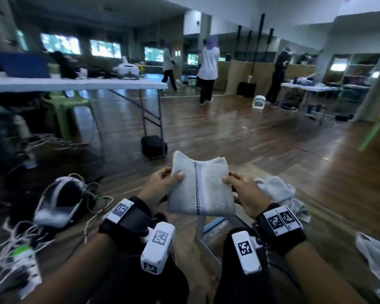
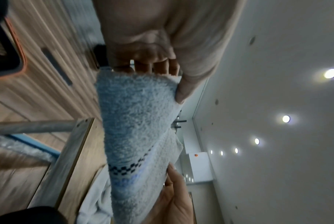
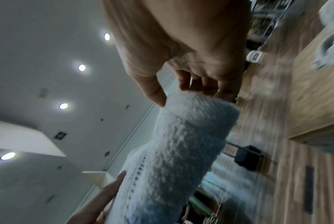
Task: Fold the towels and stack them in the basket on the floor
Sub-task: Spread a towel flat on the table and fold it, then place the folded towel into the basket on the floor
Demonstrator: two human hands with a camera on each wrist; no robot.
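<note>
At the lower centre of the head view, a pale blue towel [image 1: 201,189] with a dark checkered stripe is held up in the air, already folded into a compact rectangle. The left hand [image 1: 162,185] pinches its left edge, thumb on top and fingers beneath; the right hand [image 1: 242,189] pinches the right edge the same way. This towel looks done or nearly so, needing only to go into the basket, which I cannot find with certainty in any view. A rumpled heap of unfolded towels [image 1: 279,191] lies at centre right, so more folding remains.
</note>
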